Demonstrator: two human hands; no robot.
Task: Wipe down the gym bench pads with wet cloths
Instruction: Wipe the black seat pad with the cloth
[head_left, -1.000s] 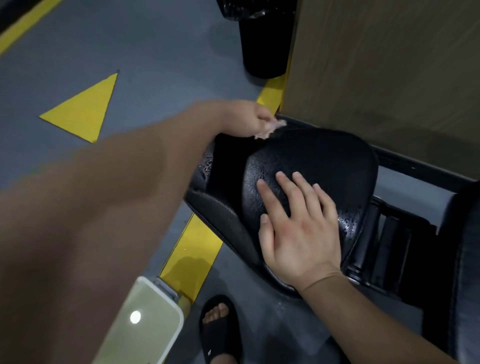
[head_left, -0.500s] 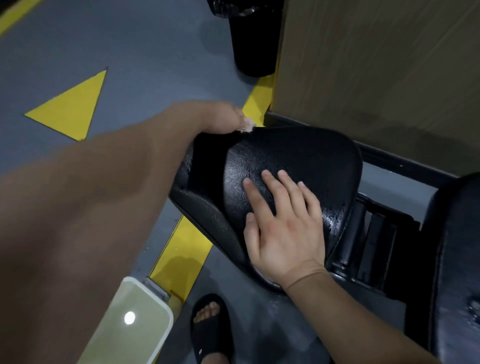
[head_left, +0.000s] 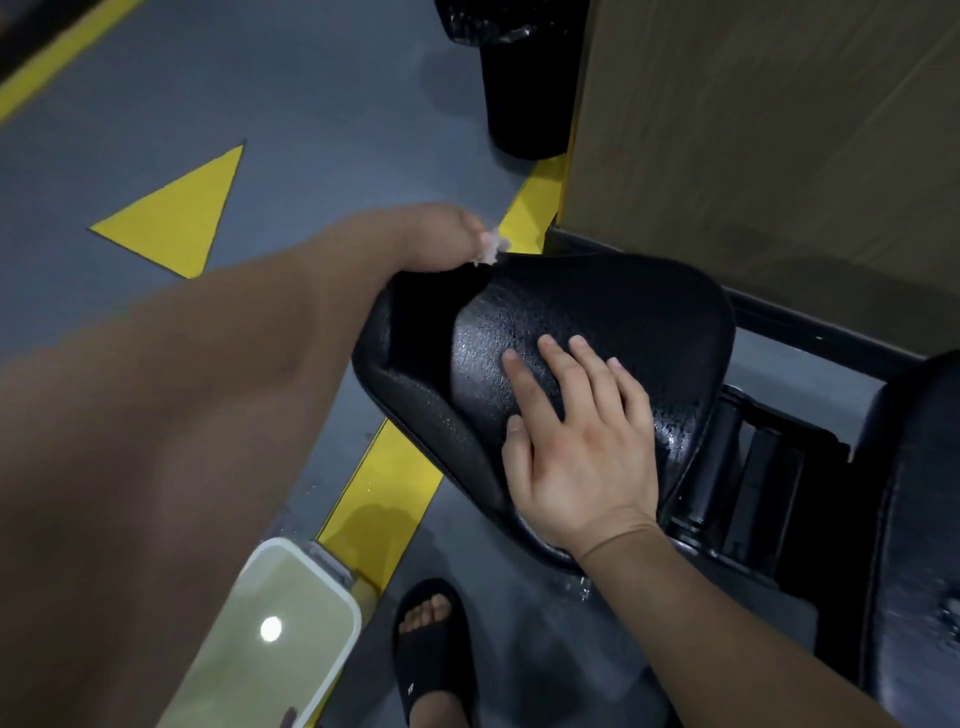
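Head view: wiping step under way. Left hand (head_left: 431, 239), centre-left, is clenched on a pale wet cloth (head_left: 491, 248) at the upper-left edge of the black seat pad (head_left: 623, 317), mid-frame. Right hand (head_left: 576, 447) lies flat on the pad with fingers spread, holding nothing. The pad's top shows droplets. The next move probably calls for dragging the cloth across the top and shifting the right hand off. Count: two hands, one cloth, two pads including the back pad (head_left: 914, 519) at right, one water tub (head_left: 280, 623), one bin (head_left: 524, 93).

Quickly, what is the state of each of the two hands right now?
Left hand: closed on the cloth, at the seat pad far edge.
Right hand: open, flat on the seat pad.
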